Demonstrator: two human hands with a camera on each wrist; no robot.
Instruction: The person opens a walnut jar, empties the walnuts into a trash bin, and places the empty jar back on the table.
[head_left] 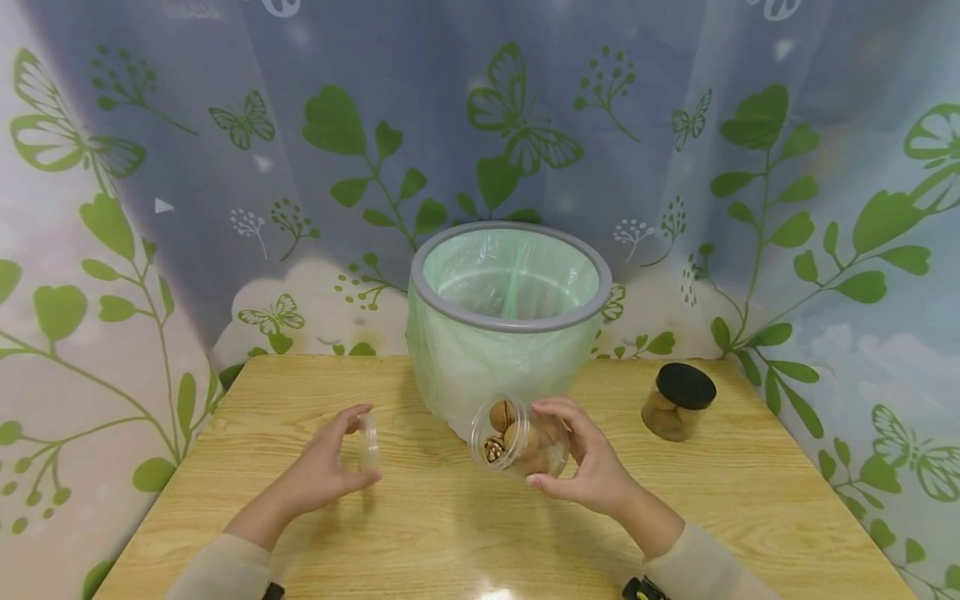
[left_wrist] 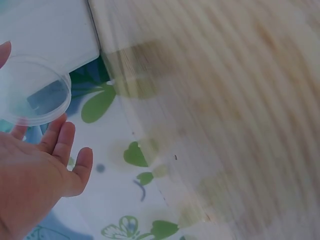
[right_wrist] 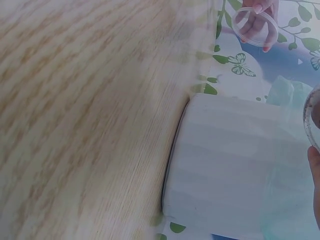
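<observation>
My left hand (head_left: 321, 467) holds a clear round lid (head_left: 370, 442) on edge between thumb and fingers, left of the bin. In the left wrist view the same lid (left_wrist: 66, 100) shows its thin rim against the fingers. A clear jar (head_left: 553, 460) is gripped by my right hand (head_left: 596, 468) in front of the bin. This jar lies tilted on its side, its uncovered mouth facing left toward the lid. Several walnuts (head_left: 502, 414) are inside, one near the mouth with its kernel showing. In the right wrist view only part of the jar (right_wrist: 309, 120) appears at the edge.
Behind the hands stands a bin with a grey rim (head_left: 512, 323) and pale green liner (head_left: 480, 358). A second jar with a black lid (head_left: 686, 386) and brown contents stands at right on the wooden table (head_left: 450, 533). Patterned curtain (head_left: 420, 100) hangs behind.
</observation>
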